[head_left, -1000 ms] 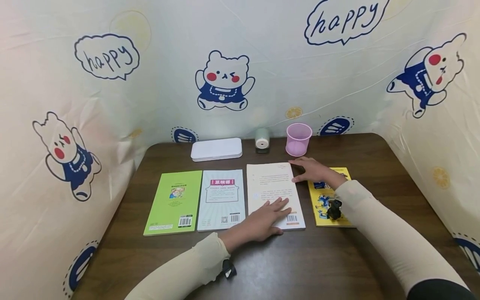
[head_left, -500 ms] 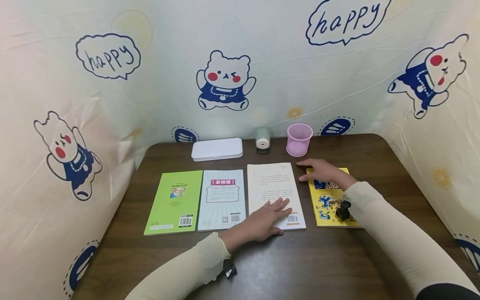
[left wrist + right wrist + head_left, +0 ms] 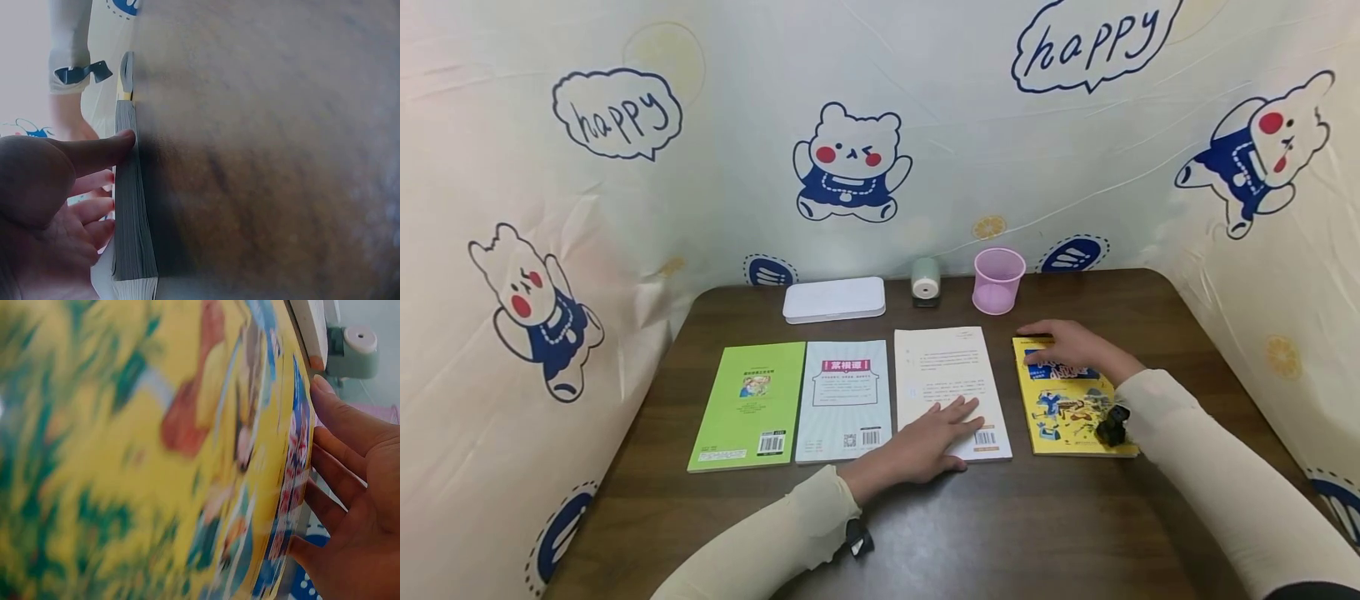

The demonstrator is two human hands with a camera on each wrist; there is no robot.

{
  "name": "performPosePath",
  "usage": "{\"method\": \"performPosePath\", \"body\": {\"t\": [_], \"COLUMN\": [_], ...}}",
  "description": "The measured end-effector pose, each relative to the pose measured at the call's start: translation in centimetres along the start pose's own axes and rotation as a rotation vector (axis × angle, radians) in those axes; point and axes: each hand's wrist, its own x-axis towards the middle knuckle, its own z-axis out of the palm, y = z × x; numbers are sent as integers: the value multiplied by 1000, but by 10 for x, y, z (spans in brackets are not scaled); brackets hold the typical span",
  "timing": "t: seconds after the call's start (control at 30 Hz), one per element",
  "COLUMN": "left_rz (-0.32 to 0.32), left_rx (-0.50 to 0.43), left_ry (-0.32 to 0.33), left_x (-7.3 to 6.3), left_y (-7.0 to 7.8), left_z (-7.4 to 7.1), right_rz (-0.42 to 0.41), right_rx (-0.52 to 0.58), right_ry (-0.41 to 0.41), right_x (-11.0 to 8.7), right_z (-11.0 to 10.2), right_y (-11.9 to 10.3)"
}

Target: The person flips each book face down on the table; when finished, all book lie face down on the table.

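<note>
My left hand [image 3: 925, 446] rests with spread, straight fingers on the near part of a white book [image 3: 936, 354]. In the left wrist view its thumb lies against the page edges [image 3: 132, 219] of that book. At the top of a yellow picture-covered book [image 3: 1071, 408], my right hand [image 3: 1078, 346] reaches over the far end. The right wrist view has its thumb and fingertips along the edge of the yellow cover [image 3: 269, 456]. Both books lie flat, and a strip of dark table separates them.
To the left lie a light blue book [image 3: 846, 417] and a green book [image 3: 767, 367], side by side. Behind the books stand a flat white case [image 3: 835, 298], a small green pencil sharpener [image 3: 925, 279] and a pink cup [image 3: 997, 283]. A printed cloth [image 3: 737, 183] hangs behind the table [image 3: 1000, 533].
My right hand has moved right, from the top right corner of the white book to the far end of the yellow book. The left hand has stayed on the white book.
</note>
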Motion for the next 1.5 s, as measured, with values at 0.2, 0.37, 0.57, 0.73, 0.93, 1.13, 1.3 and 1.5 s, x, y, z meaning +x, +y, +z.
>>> {"method": "performPosePath", "body": {"t": [0.2, 0.37, 0.57, 0.73, 0.93, 1.13, 1.3, 1.5], "left_rz": [-13, -10, -10, -9, -3, -25, -43, -17], "left_rx": [3, 3, -4, -3, 4, 12, 68, 110], "left_ry": [1, 6, 10, 11, 12, 5, 15, 36], "left_x": [0, 0, -1, -2, -3, -2, 3, 19], "left_y": [1, 1, 2, 2, 4, 9, 19, 37], "left_z": [0, 0, 0, -1, -3, -5, -6, -6], "right_rz": [39, 73, 74, 50, 51, 59, 78, 70], "right_rx": [18, 9, 15, 6, -3, -17, -6, 23], "right_ry": [9, 37, 53, 70, 95, 110, 111, 110], "right_x": [-8, -15, -19, -22, -28, -32, -35, -34], "right_z": [-5, -7, -9, -13, -18, -21, -24, -21], "right_y": [11, 21, 32, 41, 51, 62, 67, 69]}}
